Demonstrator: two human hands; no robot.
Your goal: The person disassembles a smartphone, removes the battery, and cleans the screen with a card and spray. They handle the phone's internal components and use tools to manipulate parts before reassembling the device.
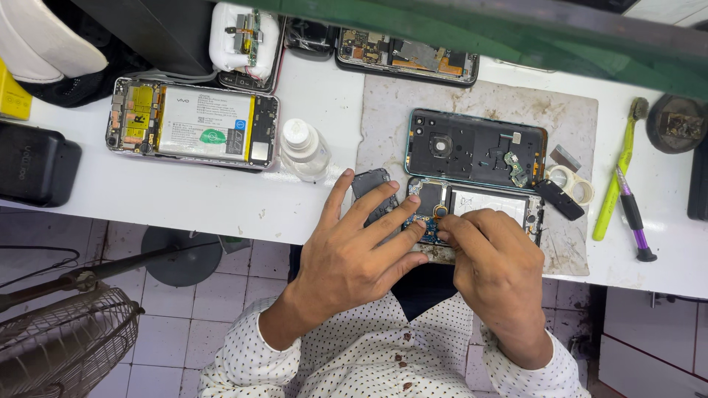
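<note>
Right in the middle of the frame lies an opened phone (472,210) with its back off, at the near edge of a stained grey mat (479,103). Both hands rest on it. The left hand (350,254) lies flat with its fingers spread wide over the phone's left end and grips nothing. The right hand (498,258) is curled, with its fingertips (446,221) pinched together on the small blue board inside the phone; I cannot tell if it holds a part. Just above the phone lies a dark back cover (476,147). To the right sit a roll of tape (575,184) and a green brush (616,173). At the upper left of the white worktop (184,195) lie another open phone (192,125) and a small white bottle (302,147).
</note>
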